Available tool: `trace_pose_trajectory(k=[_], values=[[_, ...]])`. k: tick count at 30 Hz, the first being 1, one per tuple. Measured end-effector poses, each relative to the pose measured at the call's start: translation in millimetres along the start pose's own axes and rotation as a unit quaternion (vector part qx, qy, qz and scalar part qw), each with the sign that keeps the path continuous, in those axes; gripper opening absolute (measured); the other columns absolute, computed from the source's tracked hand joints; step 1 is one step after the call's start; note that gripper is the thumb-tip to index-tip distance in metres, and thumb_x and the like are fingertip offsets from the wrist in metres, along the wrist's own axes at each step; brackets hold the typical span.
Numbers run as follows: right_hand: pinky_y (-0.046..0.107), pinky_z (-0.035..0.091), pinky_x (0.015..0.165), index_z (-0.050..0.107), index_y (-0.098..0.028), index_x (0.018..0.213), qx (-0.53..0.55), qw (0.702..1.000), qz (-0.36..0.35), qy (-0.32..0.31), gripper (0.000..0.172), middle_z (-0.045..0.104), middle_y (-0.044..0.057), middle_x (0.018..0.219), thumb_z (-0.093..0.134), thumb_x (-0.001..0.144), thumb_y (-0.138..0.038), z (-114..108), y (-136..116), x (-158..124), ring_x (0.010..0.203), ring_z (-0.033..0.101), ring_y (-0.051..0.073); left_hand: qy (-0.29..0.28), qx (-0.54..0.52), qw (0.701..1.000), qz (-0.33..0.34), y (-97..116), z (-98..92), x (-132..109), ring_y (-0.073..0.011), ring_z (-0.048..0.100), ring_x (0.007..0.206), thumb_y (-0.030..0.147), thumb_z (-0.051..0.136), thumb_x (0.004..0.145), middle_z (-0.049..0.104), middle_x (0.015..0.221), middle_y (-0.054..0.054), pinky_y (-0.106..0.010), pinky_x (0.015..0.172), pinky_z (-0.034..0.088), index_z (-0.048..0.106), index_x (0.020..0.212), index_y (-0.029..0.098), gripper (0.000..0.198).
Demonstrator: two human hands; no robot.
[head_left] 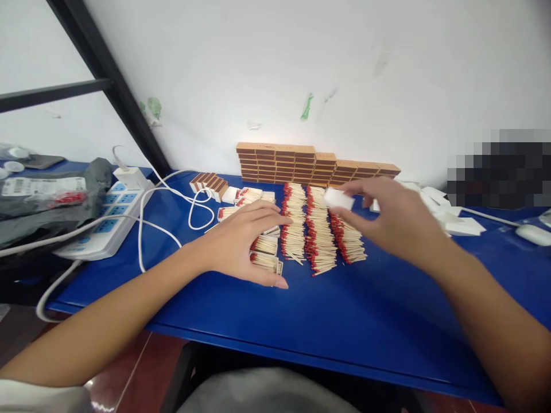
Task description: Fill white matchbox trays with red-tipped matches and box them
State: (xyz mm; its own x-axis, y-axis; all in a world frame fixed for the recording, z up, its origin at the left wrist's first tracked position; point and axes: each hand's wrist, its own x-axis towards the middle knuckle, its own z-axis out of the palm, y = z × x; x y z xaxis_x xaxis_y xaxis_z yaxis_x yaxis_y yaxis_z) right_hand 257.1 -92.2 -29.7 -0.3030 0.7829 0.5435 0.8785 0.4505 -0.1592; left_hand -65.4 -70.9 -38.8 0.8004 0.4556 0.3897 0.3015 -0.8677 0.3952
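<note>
My left hand rests on the blue table, fingers spread around several open trays filled with matches. My right hand is raised above the table and pinches a small white empty matchbox tray between thumb and fingers. Under it lie three long rows of loose red-tipped matches. A wall of stacked brown matchboxes stands at the back against the white wall.
A white power strip with looping cables lies at the left, beside a grey bag. More brown sleeves and filled trays sit behind my left hand. White empty trays and a mouse lie at the right.
</note>
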Motion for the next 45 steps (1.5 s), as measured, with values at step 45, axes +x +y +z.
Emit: trace_pose_trajectory(k=[45], values=[[0.034, 0.045, 0.065, 0.065, -0.021, 0.092, 0.082, 0.966, -0.065, -0.234, 0.024, 0.069, 0.004, 0.096, 0.078, 0.091, -0.042, 3.4, -82.3, -39.6, 0.080, 0.065, 0.020, 0.138, 0.077, 0.987, 0.009, -9.2, -1.2, 3.9, -0.0253, 0.066, 0.109, 0.039, 0.063, 0.104, 0.075, 0.107, -0.008, -0.043, 0.099, 0.051, 0.067, 0.117, 0.018, 0.025]])
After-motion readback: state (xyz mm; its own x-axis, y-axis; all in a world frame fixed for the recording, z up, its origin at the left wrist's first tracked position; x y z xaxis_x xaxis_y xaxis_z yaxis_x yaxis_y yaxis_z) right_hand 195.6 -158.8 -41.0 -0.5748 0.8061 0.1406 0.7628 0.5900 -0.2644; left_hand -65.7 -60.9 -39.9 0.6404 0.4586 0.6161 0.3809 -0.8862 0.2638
